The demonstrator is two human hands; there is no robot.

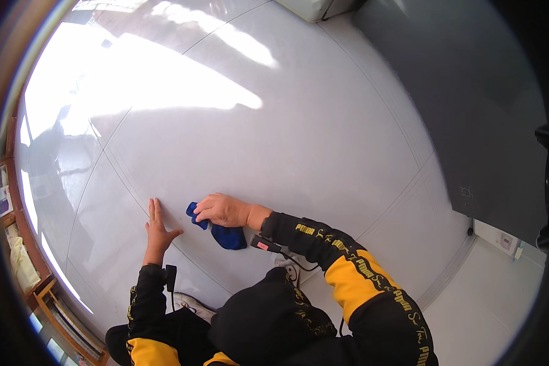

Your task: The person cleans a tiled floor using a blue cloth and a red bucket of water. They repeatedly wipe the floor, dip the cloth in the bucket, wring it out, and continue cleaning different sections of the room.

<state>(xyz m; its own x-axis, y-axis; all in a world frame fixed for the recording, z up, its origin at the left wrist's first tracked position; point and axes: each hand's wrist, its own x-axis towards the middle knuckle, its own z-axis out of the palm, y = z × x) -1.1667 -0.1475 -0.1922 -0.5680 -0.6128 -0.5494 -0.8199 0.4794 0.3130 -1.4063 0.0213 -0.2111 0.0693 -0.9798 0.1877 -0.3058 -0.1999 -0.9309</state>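
A dark blue cloth (229,236) lies bunched on the glossy light grey tiled floor (274,151), in front of my knees. My right hand (223,210) grips its upper part, and a fold sticks out beyond my fingertips. To the left of the cloth, my left hand (158,228) rests on the floor with its fingers spread and nothing in it. A small black device with a cable (266,244) sits by my right wrist, and another black device (170,277) by my left wrist.
A large dark grey panel (466,105) stands along the right side. At the top is the corner of a white object (309,9). Wooden shelving (25,238) with various items runs down the left edge. My shoe (192,305) shows close below my left hand.
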